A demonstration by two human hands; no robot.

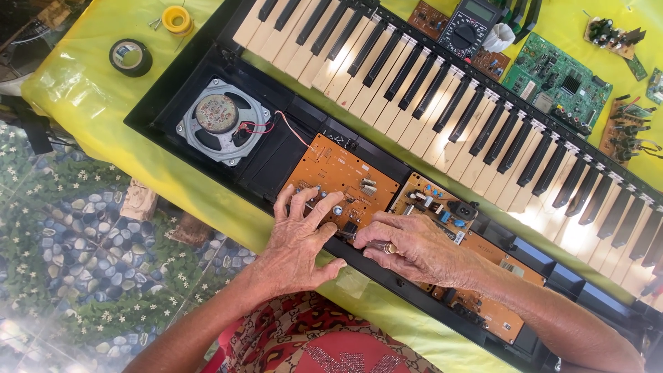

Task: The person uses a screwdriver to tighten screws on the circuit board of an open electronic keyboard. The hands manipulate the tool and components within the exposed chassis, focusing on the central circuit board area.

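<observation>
An opened electronic keyboard (428,103) lies diagonally on a yellow-covered table, its black case exposing a round speaker (222,128) and orange circuit boards. My left hand (298,242) rests on the near edge of the left orange board (338,176), fingers spread over its components. My right hand (407,245), with a ring on one finger, lies just right of it, fingertips pressing at the board's lower right corner near a small metal part. A second orange board (435,207) with a black socket sits beside my right hand. Whether either hand grips anything is hidden.
A roll of black tape (130,56) and a yellow spool (177,18) lie at the table's left. A multimeter (469,27), a green circuit board (556,79) and smaller boards sit behind the keys. The pebble-patterned floor shows at left.
</observation>
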